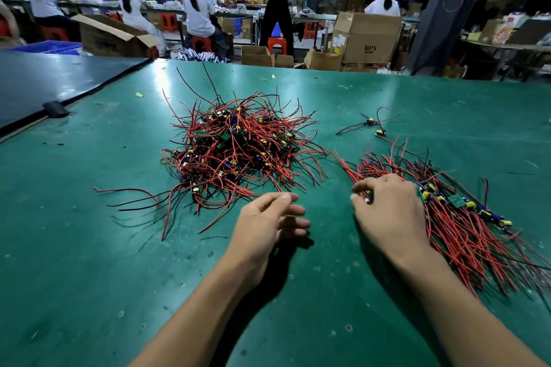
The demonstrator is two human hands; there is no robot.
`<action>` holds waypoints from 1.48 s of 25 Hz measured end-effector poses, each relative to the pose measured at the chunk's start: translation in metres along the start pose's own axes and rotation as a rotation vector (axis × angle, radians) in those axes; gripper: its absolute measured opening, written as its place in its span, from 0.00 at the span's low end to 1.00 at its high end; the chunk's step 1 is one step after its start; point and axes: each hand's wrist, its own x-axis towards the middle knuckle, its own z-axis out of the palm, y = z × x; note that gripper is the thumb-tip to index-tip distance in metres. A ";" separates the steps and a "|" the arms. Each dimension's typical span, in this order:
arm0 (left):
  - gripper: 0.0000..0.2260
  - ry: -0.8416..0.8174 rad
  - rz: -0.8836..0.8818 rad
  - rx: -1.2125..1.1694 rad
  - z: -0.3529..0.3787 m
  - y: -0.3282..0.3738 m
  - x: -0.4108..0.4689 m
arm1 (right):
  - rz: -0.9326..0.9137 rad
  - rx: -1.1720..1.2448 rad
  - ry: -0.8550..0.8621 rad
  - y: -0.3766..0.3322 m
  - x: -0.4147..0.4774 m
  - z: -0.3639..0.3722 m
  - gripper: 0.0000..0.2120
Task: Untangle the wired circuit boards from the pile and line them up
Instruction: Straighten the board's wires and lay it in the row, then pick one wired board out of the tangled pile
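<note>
A tangled pile (pixel 235 146) of small circuit boards with red and black wires lies in the middle of the green table (pixel 89 262). To its right a lined-up row of boards (pixel 459 205) runs diagonally, wires fanned out both ways. My right hand (pixel 387 214) rests on the near-left end of that row, and its fingertips pinch a board (pixel 368 197) there. My left hand (pixel 268 223) hovers just in front of the pile, fingers loosely spread, holding nothing. Two separate wired boards (pixel 375 126) lie further back on the right.
A dark mat (pixel 44 83) with a black clip (pixel 56 109) covers the table's far left. Small yellow scraps (pixel 139 95) lie behind the pile. Beyond the table's far edge are cardboard boxes (pixel 366 39), red stools and seated workers.
</note>
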 end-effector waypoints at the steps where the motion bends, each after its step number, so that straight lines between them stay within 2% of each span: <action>1: 0.07 -0.004 0.003 0.020 0.000 0.001 0.000 | -0.003 -0.024 0.017 -0.001 0.000 -0.001 0.09; 5: 0.06 -0.048 -0.022 0.013 -0.003 0.003 0.001 | -0.177 0.264 -0.056 -0.039 -0.012 0.020 0.07; 7: 0.06 -0.047 -0.026 -0.029 -0.004 0.005 0.002 | -0.222 0.278 -0.107 -0.055 -0.010 0.036 0.08; 9: 0.07 -0.021 -0.025 -0.072 -0.007 0.006 0.004 | -0.226 0.292 -0.064 -0.070 0.011 0.046 0.09; 11: 0.07 -0.020 -0.039 -0.094 -0.007 0.007 0.005 | -0.175 0.251 -0.020 -0.080 0.043 0.052 0.12; 15: 0.07 -0.041 -0.059 -0.108 -0.007 0.011 0.004 | -0.001 -0.020 -0.196 -0.084 0.085 0.063 0.14; 17: 0.07 -0.046 -0.067 -0.110 -0.007 0.013 0.004 | -0.004 -0.023 -0.181 -0.083 0.086 0.068 0.13; 21: 0.08 -0.042 -0.073 -0.109 -0.007 0.014 0.003 | -0.043 0.242 -0.045 -0.086 0.077 0.050 0.13; 25: 0.10 -0.042 -0.066 -0.097 -0.006 0.014 0.003 | -0.108 0.607 -0.041 -0.084 0.059 0.014 0.10; 27: 0.16 -0.033 -0.069 -0.122 -0.006 0.016 0.005 | -0.228 0.671 -0.151 -0.079 0.037 -0.001 0.07; 29: 0.21 -0.016 -0.092 -0.176 -0.008 0.017 0.008 | -0.364 0.572 -0.322 -0.068 0.014 -0.007 0.05; 31: 0.20 -0.005 -0.091 -0.194 -0.010 0.017 0.008 | -0.440 0.460 -0.507 -0.056 -0.005 -0.007 0.03; 33: 0.15 0.008 -0.080 -0.162 -0.010 0.015 0.007 | -0.397 0.517 -0.674 -0.048 -0.018 -0.006 0.02; 35: 0.14 0.000 -0.100 -0.117 -0.009 0.013 0.005 | -0.297 0.632 -0.713 -0.041 -0.026 -0.003 0.06; 37: 0.15 -0.034 -0.130 -0.108 -0.008 0.015 0.004 | -0.266 0.657 -0.638 -0.037 -0.029 0.000 0.12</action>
